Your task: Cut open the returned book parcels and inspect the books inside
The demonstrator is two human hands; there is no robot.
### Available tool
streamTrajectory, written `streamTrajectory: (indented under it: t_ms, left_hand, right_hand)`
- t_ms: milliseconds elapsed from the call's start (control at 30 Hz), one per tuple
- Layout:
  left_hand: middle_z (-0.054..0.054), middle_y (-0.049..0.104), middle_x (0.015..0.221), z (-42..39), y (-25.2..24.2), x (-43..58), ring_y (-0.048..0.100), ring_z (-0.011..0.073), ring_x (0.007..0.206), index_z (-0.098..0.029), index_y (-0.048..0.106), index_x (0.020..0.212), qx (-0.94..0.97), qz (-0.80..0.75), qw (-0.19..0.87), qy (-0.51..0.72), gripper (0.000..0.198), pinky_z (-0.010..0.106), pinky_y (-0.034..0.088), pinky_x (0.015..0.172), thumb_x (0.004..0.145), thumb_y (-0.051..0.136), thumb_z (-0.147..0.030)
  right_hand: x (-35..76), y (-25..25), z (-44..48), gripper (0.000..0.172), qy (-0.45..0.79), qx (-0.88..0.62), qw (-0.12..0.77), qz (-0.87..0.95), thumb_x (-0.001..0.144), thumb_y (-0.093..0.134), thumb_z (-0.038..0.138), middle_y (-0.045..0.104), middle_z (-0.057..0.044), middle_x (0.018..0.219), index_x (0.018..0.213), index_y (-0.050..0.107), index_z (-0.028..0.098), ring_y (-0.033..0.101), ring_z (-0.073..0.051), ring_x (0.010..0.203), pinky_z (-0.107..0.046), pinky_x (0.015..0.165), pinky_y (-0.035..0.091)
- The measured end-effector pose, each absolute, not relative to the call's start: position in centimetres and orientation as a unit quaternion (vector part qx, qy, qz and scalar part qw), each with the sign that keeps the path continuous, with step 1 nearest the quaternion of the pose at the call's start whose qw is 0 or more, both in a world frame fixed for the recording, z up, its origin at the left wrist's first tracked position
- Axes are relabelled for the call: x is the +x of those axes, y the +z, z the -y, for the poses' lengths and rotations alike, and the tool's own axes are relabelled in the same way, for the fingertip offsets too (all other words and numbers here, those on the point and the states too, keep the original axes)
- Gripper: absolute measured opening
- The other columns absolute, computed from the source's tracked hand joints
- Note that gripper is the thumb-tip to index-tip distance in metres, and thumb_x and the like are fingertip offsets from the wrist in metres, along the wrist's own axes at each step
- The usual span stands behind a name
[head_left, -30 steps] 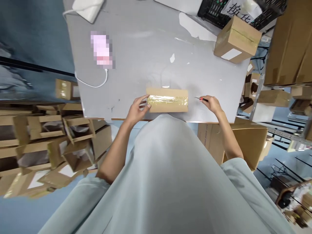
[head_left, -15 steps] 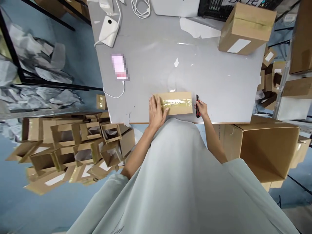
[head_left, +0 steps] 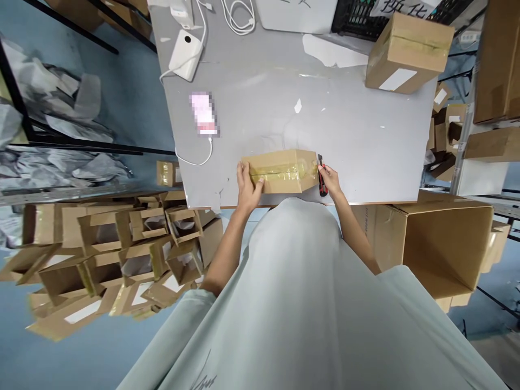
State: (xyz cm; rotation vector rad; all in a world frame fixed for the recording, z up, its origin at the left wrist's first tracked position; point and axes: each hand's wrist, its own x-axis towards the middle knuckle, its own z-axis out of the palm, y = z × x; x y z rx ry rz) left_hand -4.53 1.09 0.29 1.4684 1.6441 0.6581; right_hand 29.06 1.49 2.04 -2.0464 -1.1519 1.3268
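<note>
A small cardboard box (head_left: 280, 172), sealed with shiny clear tape along its top, lies near the table's front edge, its right end slightly raised and turned towards me. My left hand (head_left: 247, 188) grips its left end, thumb on the front side and fingers at the back corner. In my right hand (head_left: 331, 179) is a red and black utility knife (head_left: 322, 181), held upright beside the box's right end. The right fingertips are at that end; whether they touch the cardboard I cannot tell.
On the grey table (head_left: 260, 108) are a larger taped box (head_left: 410, 54), a phone (head_left: 204, 114) on a cable, a white power bank (head_left: 186, 55) and a black crate (head_left: 357, 19). Opened boxes (head_left: 109, 244) pile up at left; a big open carton (head_left: 442, 249) stands at right.
The small box has shifted left and tilted, so its right end now shows. My left hand moved from its top to its left end; my right hand brought the knife closer to it.
</note>
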Motion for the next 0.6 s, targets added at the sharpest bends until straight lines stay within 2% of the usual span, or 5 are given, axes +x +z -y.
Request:
streamTrajectory:
  t_ms: [133,267,333,433,600]
  left_hand:
    - [0.020,0.048,0.175,-2.0,-1.1,-5.2,0.046,0.0341,0.168,-0.026,0.048,0.164,0.500,-0.683,0.446,0.290,0.076,0.057,0.038,0.140,0.097,0.071,-0.053]
    - [0.018,0.057,0.169,-3.2,-3.0,-3.0,0.062,0.0306,0.152,-0.027,0.048,0.155,0.432,-0.661,0.534,0.303,0.067,0.053,0.053,0.129,0.092,0.071,-0.037]
    - [0.018,0.061,0.165,-3.7,-4.0,-0.7,0.068,0.0297,0.145,-0.026,0.049,0.151,0.404,-0.636,0.586,0.297,0.065,0.053,0.057,0.124,0.090,0.071,-0.033]
    - [0.021,0.065,0.159,-4.2,-5.0,2.6,0.069,0.0318,0.144,-0.023,0.056,0.143,0.386,-0.601,0.642,0.277,0.061,0.056,0.057,0.124,0.086,0.076,-0.033]
    - [0.020,0.066,0.162,-5.5,-3.6,3.6,0.068,0.0361,0.146,-0.024,0.065,0.141,0.415,-0.570,0.642,0.302,0.061,0.058,0.059,0.121,0.084,0.084,-0.036]
  right_hand:
    - [28.0,5.0,-1.5,0.060,0.451,-0.747,0.255,0.417,0.105,0.045,0.082,0.059,-0.002,0.083,0.085,0.054,0.027,0.056,-0.022,0.090,-0.030,0.080,0.053]
    - [28.9,8.9,-0.5,0.062,0.383,-0.753,0.271,0.462,0.107,0.043,0.080,0.067,-0.006,0.091,0.096,0.065,0.023,0.061,-0.024,0.093,-0.034,0.086,0.055]
    - [29.6,11.1,0.1,0.064,0.348,-0.759,0.272,0.478,0.109,0.043,0.077,0.074,-0.010,0.101,0.107,0.072,0.020,0.066,-0.027,0.100,-0.036,0.092,0.057]
    - [29.5,13.8,0.6,0.070,0.302,-0.780,0.229,0.497,0.114,0.037,0.073,0.081,-0.015,0.120,0.126,0.077,0.017,0.072,-0.030,0.116,-0.038,0.101,0.059]
    - [27.0,15.1,0.8,0.068,0.234,-0.817,0.145,0.507,0.120,0.028,0.060,0.077,-0.020,0.147,0.153,0.072,0.020,0.071,-0.033,0.138,-0.045,0.115,0.057]
